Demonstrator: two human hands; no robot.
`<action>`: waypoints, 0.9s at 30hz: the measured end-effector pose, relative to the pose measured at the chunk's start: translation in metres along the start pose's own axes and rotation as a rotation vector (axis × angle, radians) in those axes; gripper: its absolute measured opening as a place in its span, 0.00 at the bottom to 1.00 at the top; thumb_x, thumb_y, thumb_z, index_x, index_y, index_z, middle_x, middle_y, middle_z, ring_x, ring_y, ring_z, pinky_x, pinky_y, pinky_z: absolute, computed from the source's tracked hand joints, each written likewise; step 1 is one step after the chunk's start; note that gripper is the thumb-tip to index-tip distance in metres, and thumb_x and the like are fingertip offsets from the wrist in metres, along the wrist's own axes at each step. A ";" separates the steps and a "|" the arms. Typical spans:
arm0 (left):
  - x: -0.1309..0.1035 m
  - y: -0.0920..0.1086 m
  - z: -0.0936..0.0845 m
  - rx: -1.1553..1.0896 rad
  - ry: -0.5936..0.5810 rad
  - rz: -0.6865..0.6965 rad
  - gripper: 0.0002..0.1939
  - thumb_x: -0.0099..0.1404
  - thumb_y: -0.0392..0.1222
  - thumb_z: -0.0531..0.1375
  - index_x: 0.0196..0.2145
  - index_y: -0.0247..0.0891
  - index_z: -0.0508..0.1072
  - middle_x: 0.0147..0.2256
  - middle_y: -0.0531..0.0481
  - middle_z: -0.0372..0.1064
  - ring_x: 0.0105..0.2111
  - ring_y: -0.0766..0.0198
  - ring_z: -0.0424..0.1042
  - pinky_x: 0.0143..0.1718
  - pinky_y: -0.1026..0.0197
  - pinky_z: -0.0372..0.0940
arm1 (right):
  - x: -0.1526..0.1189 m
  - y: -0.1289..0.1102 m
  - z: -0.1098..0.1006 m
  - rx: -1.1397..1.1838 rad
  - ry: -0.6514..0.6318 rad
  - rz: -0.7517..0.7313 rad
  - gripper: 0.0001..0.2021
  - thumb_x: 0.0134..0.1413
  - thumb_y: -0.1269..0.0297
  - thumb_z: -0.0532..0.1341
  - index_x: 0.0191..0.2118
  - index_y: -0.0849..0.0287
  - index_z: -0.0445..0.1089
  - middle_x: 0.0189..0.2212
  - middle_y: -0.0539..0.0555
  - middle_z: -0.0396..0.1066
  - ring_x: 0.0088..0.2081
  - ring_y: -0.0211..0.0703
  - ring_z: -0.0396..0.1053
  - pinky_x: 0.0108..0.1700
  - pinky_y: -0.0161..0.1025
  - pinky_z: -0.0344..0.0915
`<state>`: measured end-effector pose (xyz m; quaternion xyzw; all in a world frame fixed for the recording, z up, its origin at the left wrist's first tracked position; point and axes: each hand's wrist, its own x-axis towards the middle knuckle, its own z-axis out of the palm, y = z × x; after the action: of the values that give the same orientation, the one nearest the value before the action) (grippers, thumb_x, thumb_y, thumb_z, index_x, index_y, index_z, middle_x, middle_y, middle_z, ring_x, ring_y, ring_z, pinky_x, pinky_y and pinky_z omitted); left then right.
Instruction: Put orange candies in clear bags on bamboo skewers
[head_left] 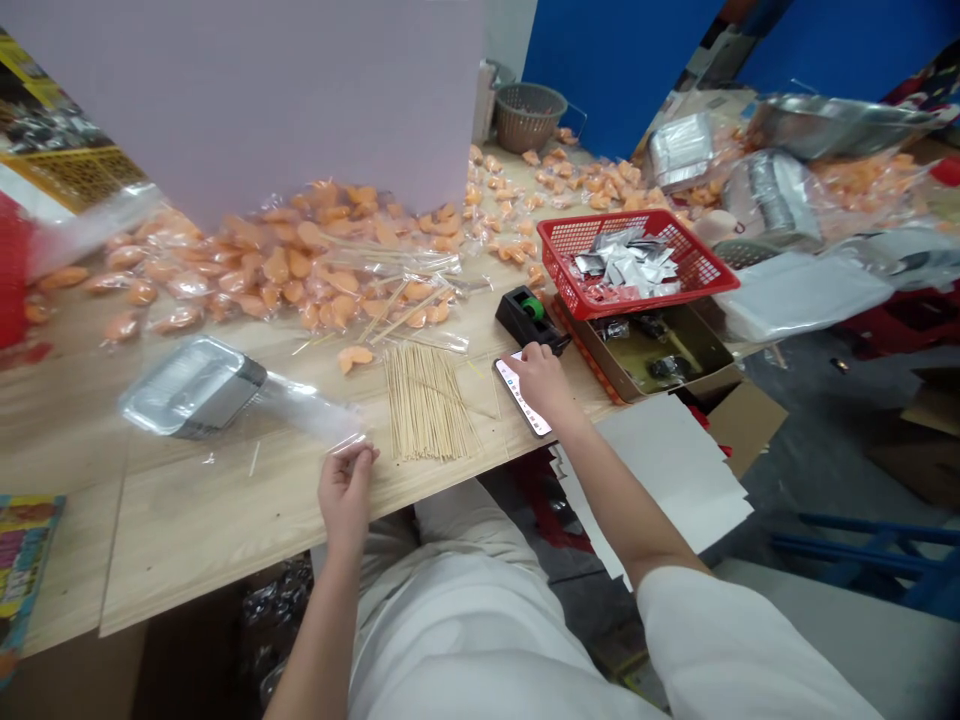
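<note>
My left hand (346, 490) is closed in a pinch on the end of a clear plastic bag (319, 408) at the table's front edge. The bag seems to stretch back to a wrapped stack of foil trays (199, 385) lying on the table. Over a smartphone (531, 412) with a lit screen is my right hand (544, 385), a finger reaching onto the glass and the others partly curled. The phone lies flat and is not gripped. Between my hands lies a row of thin wooden sticks (429, 410). Behind the phone stands a black tape dispenser (517, 318) with green tape.
Bagged orange pieces (285, 265) pile up against a pale panel (300, 100). At right, a red basket (555, 265) of silver packets rests over a shallow box (697, 375). White card sheets (667, 470) jut below the table edge. Farther back stands a grey basket (529, 125).
</note>
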<state>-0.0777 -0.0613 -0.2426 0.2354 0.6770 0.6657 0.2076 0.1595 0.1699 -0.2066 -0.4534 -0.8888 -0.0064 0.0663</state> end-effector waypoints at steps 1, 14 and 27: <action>0.000 0.000 0.000 -0.004 -0.001 -0.004 0.10 0.59 0.46 0.65 0.35 0.38 0.73 0.36 0.50 0.73 0.36 0.65 0.74 0.44 0.57 0.71 | 0.000 0.001 0.000 -0.006 -0.015 -0.007 0.26 0.54 0.80 0.51 0.55 0.55 0.71 0.40 0.64 0.61 0.41 0.53 0.55 0.40 0.45 0.55; 0.004 -0.004 0.005 0.064 -0.029 -0.026 0.10 0.59 0.46 0.65 0.35 0.38 0.73 0.37 0.49 0.73 0.37 0.64 0.75 0.47 0.56 0.69 | -0.088 0.048 0.009 0.210 0.147 0.192 0.22 0.56 0.76 0.49 0.49 0.60 0.75 0.38 0.60 0.62 0.41 0.51 0.60 0.48 0.46 0.60; 0.003 -0.001 0.005 0.041 -0.029 -0.012 0.10 0.59 0.46 0.64 0.35 0.38 0.73 0.37 0.48 0.73 0.37 0.63 0.75 0.45 0.56 0.70 | -0.088 0.041 0.007 0.206 0.139 0.169 0.20 0.59 0.73 0.48 0.49 0.62 0.74 0.39 0.62 0.64 0.42 0.51 0.60 0.48 0.46 0.60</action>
<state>-0.0771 -0.0559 -0.2439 0.2452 0.6889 0.6470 0.2163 0.2424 0.1239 -0.2261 -0.5156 -0.8368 0.0592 0.1743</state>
